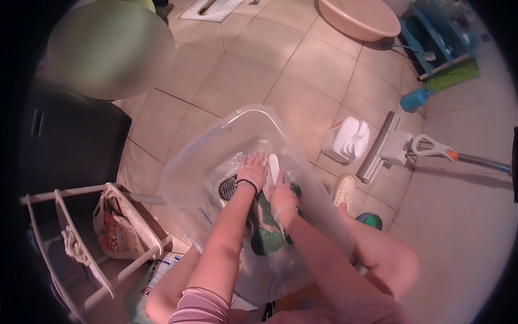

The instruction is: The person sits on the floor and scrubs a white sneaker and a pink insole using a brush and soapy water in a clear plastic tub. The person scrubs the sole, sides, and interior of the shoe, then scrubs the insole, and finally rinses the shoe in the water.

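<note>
A clear plastic tub (186, 154) stands between my legs with wet, green-and-black footwear (268, 237) lying in it. Zigzag tread shows on a black sole piece (227, 188) beside my left wrist. My left hand (252, 170) is open, fingers spread and laid flat near the footwear's far end, with a dark band at the wrist. Fingers closed, my right hand (283, 198) grips a white brush (273, 166) over the footwear. Only the brush's pale handle shows clearly; its bristles are hidden.
A white plastic jug (346, 139) and a floor squeegee (396, 148) are to the right. On the left are a rack (110, 189) with bags and a dark box (75, 143). A pink basin (359, 19) and blue shelf (431, 40) sit farther back on the tiled floor.
</note>
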The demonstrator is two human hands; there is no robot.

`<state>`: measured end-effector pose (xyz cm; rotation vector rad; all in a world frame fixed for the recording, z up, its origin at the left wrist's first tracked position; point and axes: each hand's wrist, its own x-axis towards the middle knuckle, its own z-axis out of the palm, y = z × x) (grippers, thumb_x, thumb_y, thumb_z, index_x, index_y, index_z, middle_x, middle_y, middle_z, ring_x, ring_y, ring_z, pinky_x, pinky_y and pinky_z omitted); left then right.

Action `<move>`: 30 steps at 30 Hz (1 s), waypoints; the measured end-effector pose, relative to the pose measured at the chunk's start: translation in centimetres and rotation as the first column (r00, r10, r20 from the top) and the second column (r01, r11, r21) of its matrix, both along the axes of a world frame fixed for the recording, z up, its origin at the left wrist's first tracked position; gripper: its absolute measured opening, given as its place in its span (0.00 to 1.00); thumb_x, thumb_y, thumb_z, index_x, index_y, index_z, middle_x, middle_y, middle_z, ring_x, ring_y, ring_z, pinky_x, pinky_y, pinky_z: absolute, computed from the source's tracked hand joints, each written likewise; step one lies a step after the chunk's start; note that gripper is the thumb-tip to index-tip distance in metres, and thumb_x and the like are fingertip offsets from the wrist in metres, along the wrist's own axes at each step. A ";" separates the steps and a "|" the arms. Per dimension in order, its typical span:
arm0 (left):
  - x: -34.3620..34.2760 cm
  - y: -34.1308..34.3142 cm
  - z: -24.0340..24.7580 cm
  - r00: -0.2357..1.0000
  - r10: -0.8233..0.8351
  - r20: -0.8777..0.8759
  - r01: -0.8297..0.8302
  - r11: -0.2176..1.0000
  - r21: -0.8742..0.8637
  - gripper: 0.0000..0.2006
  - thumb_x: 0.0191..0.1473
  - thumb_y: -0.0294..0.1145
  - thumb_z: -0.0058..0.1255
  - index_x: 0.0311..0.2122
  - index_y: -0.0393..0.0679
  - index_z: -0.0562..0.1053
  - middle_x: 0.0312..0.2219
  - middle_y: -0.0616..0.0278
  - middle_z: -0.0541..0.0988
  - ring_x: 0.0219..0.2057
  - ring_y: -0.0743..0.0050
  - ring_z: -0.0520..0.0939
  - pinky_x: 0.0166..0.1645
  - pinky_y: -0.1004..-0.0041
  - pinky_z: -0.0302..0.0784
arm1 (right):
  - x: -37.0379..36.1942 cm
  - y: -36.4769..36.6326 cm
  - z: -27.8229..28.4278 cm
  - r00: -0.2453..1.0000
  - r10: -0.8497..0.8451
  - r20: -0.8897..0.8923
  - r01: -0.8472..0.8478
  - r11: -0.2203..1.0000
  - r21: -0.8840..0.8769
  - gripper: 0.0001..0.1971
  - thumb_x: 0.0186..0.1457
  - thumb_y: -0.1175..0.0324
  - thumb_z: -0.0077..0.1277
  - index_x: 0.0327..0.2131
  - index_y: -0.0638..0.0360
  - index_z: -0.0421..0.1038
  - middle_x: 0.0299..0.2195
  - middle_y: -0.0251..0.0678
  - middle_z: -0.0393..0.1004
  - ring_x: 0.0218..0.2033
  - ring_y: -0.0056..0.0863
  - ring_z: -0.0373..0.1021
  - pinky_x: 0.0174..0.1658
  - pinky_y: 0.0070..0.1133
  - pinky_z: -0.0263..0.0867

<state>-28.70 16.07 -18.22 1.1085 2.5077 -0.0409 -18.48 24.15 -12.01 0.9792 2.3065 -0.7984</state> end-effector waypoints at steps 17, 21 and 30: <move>0.5 0.1 0.8 0.870 0.411 0.271 -0.490 0.783 0.384 0.24 0.48 0.32 0.43 0.53 0.40 0.62 0.50 0.46 0.66 0.53 0.52 0.65 0.55 0.63 0.61 | 0.3 0.6 -1.8 0.951 -0.269 -0.153 0.181 0.883 -0.433 0.26 0.51 0.60 0.44 0.54 0.54 0.57 0.41 0.50 0.70 0.42 0.47 0.68 0.46 0.35 0.62; -0.6 -2.4 4.0 0.857 0.501 -0.115 -0.466 0.852 0.238 0.28 0.47 0.42 0.51 0.52 0.40 0.62 0.47 0.51 0.70 0.47 0.59 0.72 0.49 0.66 0.67 | 0.2 1.3 0.9 0.947 0.040 -0.318 -0.031 0.999 0.035 0.23 0.54 0.64 0.42 0.55 0.51 0.56 0.43 0.49 0.69 0.44 0.45 0.67 0.47 0.34 0.62; 0.6 -4.2 5.0 0.752 0.651 0.104 -0.590 0.735 -0.333 0.26 0.45 0.54 0.51 0.40 0.40 0.68 0.31 0.53 0.78 0.35 0.58 0.79 0.40 0.65 0.73 | -4.8 2.1 -4.3 0.995 0.099 -0.027 -0.099 0.995 -0.004 0.16 0.55 0.68 0.35 0.47 0.49 0.64 0.37 0.48 0.72 0.40 0.47 0.69 0.43 0.37 0.64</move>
